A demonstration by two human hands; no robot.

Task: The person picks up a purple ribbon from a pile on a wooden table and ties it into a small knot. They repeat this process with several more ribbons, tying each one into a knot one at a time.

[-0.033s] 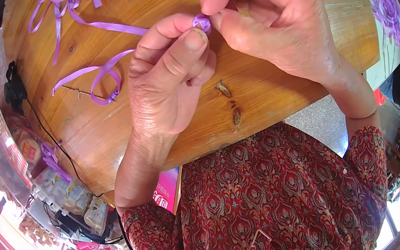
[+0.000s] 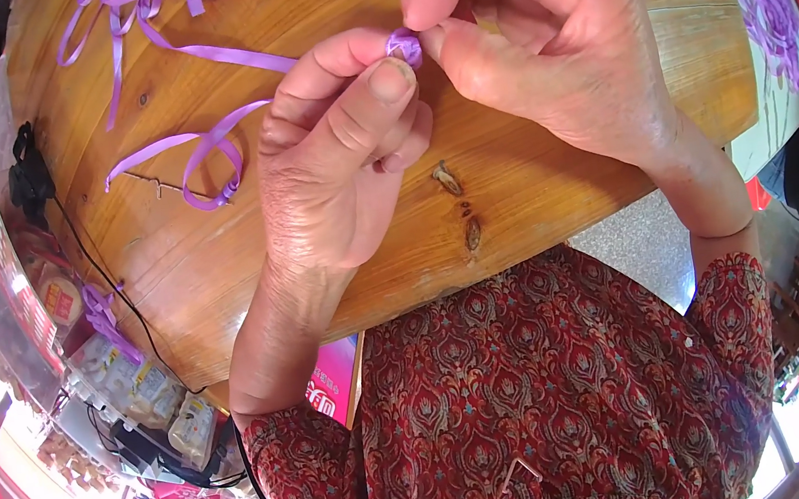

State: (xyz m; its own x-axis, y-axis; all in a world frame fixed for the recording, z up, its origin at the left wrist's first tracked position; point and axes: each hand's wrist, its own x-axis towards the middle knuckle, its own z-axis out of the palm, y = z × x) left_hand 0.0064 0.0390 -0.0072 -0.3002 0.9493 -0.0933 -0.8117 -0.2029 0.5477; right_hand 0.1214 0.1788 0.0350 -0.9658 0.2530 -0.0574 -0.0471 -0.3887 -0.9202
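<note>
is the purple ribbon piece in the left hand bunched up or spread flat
Bunched up: the purple ribbon piece is a small rounded lump with folds showing, pinched by the left hand.

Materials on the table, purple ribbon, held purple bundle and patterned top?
Table: apparently varnished wood; visible grain, dark knots, glossy glare.
Ribbon: probably satin-like synthetic; thin, flat, slight sheen. Plastic not ruled out.
Bundle: looks like similar ribbon, folded; same colour and shine.
Top: soft-looking fabric, creased at the sleeves; fibre unclear.
</note>
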